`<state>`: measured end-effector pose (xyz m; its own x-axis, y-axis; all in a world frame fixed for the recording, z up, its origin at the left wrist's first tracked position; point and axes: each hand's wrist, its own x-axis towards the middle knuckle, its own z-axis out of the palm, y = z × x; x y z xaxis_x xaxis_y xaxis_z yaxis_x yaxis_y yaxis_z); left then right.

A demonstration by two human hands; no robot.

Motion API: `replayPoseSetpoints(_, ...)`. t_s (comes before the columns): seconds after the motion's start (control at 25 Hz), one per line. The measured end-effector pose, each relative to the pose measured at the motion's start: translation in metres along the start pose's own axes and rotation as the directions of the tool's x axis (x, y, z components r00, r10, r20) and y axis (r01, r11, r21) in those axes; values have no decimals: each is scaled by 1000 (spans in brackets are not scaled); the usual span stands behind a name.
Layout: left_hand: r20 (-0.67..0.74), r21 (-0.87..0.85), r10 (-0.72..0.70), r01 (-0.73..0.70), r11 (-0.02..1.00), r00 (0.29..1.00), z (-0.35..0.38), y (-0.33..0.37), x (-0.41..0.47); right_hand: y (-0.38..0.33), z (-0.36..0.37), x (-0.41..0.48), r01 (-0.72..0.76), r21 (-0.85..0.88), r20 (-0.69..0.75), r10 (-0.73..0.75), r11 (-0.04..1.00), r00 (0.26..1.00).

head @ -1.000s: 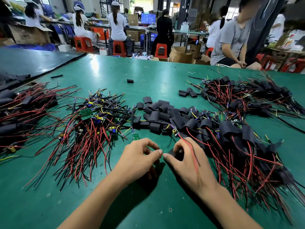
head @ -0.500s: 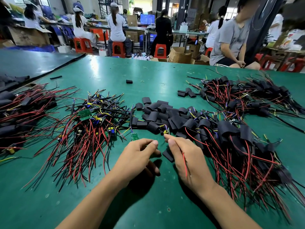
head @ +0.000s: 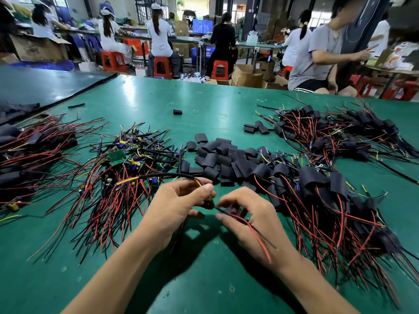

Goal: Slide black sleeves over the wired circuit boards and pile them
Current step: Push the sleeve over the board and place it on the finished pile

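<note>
At lower centre of the frame, your two hands meet above the bench (head: 204,279). Your left hand (head: 179,209) pinches one wired circuit board (head: 209,200) at its fingertips. Your right hand (head: 256,223), just beside, pinches that board's red and black wires (head: 254,230). One heap of loose black sleeves (head: 222,159) lies just above both hands.

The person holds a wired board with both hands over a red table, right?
No. The table is green, not red, as the head view shows. The left hand and right hand do hold a wired board over it.
</note>
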<state>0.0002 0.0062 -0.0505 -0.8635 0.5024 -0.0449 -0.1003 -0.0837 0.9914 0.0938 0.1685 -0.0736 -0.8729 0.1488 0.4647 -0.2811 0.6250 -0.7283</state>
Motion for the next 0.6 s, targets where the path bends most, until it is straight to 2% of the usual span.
replayPoseSetpoints(0.04, -72, 37, 54, -51, 998, 996, 0, -1, 0, 3, -2, -1, -85, -45, -7, 85, 995, 996)
replayPoseSetpoints(0.08, -138, 41, 89, -84, 996, 986, 0, 0, 0, 7, -5, -2, -153, -174, 1, 156, 973, 988)
replayPoseSetpoints(0.16, -226, 64, 117, -105, 992, 967, -1, 0, 1, 15, -9, -6, -214, -490, 40, 267, 845, 963)
replayPoseSetpoints(0.2, -245, 91, 109, -89, 992, 963, -2, -1, 1, 16, -10, -6, -233, -547, 44, 306, 804, 951)
replayPoseSetpoints(0.32, -287, 100, -7, 37, 994, 958, -7, -2, 3, 14, -10, -4, -256, -532, 25, 317, 807, 948)
replayPoseSetpoints(0.4, -243, -64, -156, 144, 987, 957, -10, 0, 5, 13, -9, -3, -255, -548, 6, 308, 797, 951)
replayPoseSetpoints(0.48, -125, -243, -285, 249, 938, 950, -12, 5, 6, 14, -10, -2, -266, -545, -9, 311, 795, 950)
replayPoseSetpoints(0.6, -61, -310, -301, 268, 912, 952, -14, 9, 7, 16, -10, 0, -304, -435, -60, 310, 848, 949)
